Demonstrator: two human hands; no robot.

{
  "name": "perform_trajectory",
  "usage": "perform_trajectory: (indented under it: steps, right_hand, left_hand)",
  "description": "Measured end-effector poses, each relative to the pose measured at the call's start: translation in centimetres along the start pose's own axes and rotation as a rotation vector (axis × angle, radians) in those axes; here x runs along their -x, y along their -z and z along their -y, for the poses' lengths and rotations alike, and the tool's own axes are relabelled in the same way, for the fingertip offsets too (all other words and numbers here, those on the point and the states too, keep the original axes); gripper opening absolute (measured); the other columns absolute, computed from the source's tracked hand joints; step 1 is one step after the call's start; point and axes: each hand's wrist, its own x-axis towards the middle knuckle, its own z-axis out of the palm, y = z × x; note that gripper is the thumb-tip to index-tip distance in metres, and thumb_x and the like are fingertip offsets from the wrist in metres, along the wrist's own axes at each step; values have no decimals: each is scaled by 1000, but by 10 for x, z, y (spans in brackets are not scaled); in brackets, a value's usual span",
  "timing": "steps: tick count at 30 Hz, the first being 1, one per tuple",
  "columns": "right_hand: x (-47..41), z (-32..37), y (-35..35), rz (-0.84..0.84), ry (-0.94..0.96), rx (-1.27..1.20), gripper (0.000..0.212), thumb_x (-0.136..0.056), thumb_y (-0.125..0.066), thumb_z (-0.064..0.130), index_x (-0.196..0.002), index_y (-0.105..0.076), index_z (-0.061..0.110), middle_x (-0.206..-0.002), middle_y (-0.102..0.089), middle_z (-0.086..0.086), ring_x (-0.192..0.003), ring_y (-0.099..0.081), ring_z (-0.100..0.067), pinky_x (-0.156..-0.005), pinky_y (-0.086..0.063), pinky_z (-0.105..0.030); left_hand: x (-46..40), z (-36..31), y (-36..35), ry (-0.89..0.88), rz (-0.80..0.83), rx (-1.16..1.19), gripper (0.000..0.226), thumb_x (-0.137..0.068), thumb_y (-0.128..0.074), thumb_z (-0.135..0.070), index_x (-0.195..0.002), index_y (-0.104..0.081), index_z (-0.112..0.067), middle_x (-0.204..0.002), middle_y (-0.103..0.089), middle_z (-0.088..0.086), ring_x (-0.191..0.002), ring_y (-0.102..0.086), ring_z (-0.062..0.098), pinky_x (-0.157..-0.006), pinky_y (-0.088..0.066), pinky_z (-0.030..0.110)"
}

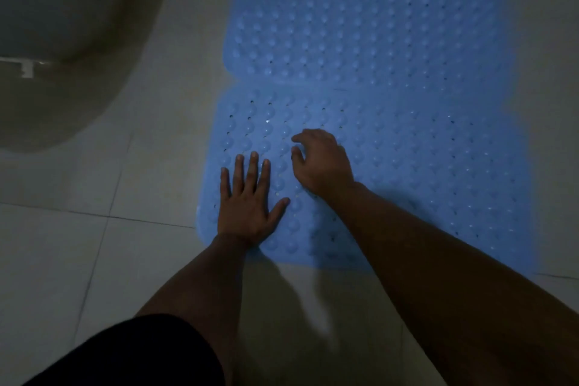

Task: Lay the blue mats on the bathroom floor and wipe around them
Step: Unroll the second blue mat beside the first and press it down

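Note:
Two blue rubber mats with rows of round bumps and small holes lie side by side on the tiled floor. The near mat (423, 172) meets the far mat (360, 28) along a seam across the middle. My left hand (247, 200) presses flat on the near mat's left corner, fingers straight and spread. My right hand (319, 163) rests just to its right on the same mat, fingers curled down onto the bumps, holding nothing that I can see.
A pale toilet base (62, 50) stands at the upper left, close to the mats' left edge. Grey-white floor tiles (94, 260) surround the mats. The room is dim. A dark sleeve or shorts edge (125, 354) shows at the bottom left.

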Motion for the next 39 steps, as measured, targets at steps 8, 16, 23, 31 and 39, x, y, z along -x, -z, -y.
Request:
perform_trajectory:
  steps: [8,16,23,31,39]
  right_hand:
    - [-4,-13,-18,-109,182,157,24,-91,-54,33,-103,-73,28,-129,-67,1,-131,-54,-27,-106,-41,-53]
    - [2,-10,-17,-45,202,159,26,-89,-50,34,-101,-72,27,-126,-67,1,-126,-57,-28,-104,-43,-50]
    - [-17,54,32,494,28,307,35,-97,-45,30,-127,-62,26,-134,-58,-6,-124,-56,-32,-107,-42,-47]
    - [30,117,-88,426,223,336,64,-98,-43,38,-155,-31,13,-166,-20,-16,-155,-11,-34,-122,-15,-59]
    - [59,116,-146,331,226,466,98,-94,-15,75,-160,-3,5,-167,10,-21,-154,15,-37,-120,-3,-65]
  left_hand:
    - [1,-4,-1,8,-19,15,87,-99,-31,-70,-164,-7,-18,-172,4,9,-158,9,32,-124,-9,61]
    - [1,-2,2,11,35,70,100,-90,-32,-82,-164,-8,-19,-172,5,10,-158,11,33,-125,-2,60]
    - [-29,37,69,144,39,328,72,-92,-25,-57,-145,-56,-18,-149,-56,10,-141,-48,35,-108,-45,51]
    - [-13,125,72,380,-130,126,51,-95,-44,-31,-141,-58,-14,-146,-57,13,-145,-39,39,-101,-45,57]
    - [-6,151,46,406,-144,117,51,-98,-40,-31,-144,-54,-13,-154,-49,14,-150,-31,39,-106,-40,57]
